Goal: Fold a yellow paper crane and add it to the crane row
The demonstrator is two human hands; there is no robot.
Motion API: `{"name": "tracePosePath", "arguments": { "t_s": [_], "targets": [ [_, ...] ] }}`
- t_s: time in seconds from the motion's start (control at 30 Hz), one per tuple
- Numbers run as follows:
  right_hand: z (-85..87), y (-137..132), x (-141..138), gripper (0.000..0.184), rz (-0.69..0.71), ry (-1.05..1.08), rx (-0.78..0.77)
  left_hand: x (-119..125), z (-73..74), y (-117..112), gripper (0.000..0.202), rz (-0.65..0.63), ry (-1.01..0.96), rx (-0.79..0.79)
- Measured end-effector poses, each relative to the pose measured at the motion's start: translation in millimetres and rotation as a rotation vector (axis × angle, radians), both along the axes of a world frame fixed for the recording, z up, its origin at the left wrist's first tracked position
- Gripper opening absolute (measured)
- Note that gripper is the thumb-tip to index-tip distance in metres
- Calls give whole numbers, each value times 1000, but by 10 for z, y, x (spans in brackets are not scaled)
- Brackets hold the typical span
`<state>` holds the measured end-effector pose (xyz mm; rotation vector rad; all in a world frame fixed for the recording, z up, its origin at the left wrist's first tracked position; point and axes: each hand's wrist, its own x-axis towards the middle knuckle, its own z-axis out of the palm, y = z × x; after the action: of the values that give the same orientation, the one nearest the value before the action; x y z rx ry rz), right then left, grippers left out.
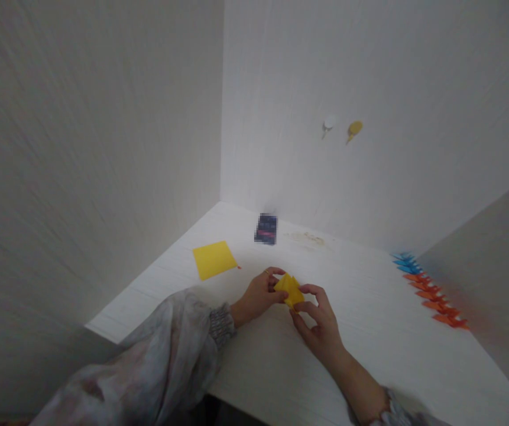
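Walls: pale, filling the upper frame
Table: white, across the lower frame
Sheet: yellow, flat, left of centre
Left hand: clamped on the fold
Dark item: pixelated, near centre
Fold's place: yellow paper, below centre, between the hands
Right hand: fingers curved, tips at the fold's right edge; cannot tell whether they pinch
Hooks: upper right
Blue shapes, orange shapes: one row, right side

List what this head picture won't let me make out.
In the head view:
Dark object: surface details lost to pixelation.
Folded yellow paper: underside turned away; parts covered by left hand and right hand.
Right sleeve: cut off by the bottom edge.
Orange folded pieces: too small and blurred to count.
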<state>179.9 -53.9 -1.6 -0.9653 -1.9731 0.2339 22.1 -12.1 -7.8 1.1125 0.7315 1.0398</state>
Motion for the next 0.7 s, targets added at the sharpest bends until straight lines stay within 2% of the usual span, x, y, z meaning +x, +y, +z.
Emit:
{"name": "tracePosePath", "arguments": {
  "t_s": [0.7],
  "targets": [
    [32, -35, 56, 13, 31, -73, 122, 8, 16, 15, 53, -43, -43, -76]
  ]
}}
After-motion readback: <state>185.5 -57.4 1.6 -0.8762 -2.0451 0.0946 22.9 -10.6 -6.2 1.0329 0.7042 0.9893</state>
